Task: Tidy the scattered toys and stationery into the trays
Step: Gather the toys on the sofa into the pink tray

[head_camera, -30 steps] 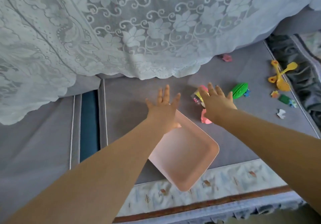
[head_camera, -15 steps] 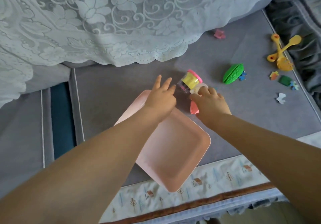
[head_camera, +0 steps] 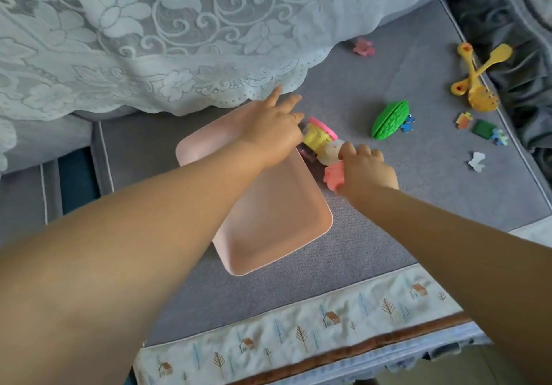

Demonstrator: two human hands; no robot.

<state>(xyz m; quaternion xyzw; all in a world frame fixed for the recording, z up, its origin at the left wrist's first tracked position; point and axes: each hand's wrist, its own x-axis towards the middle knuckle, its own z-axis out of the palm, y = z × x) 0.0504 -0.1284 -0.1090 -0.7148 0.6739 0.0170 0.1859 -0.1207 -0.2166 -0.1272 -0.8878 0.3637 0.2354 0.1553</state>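
The pink tray (head_camera: 268, 214) lies at the centre of the grey cushion (head_camera: 388, 235), tilted so its long axis runs from 11 o'clock to 5 o'clock, its hollow bare and ready to receive items. At the tray's 1 o'clock corner stands a yellow-and-pink toy (head_camera: 319, 133) with a pale round piece (head_camera: 330, 153) and a pink flat piece (head_camera: 333, 177) just beside it at 4 o'clock. The left hand (head_camera: 273, 132) rests over the tray's far rim, fingers extended and holding nothing, touching or nearly touching the toy, probably to steady it. The right hand (head_camera: 366, 169) curls its fingers over the pale and pink pieces; whether it truly pinches one cannot be told, though the pose suggests gathering them toward the tray. Farther out at 2 o'clock lie a green toy (head_camera: 389, 119), yellow spoons (head_camera: 475, 76) and small scattered puzzle pieces (head_camera: 478, 129), all well apart from the tray and not yet tidied. A lace cover (head_camera: 149, 40) overhangs at 11 o'clock.
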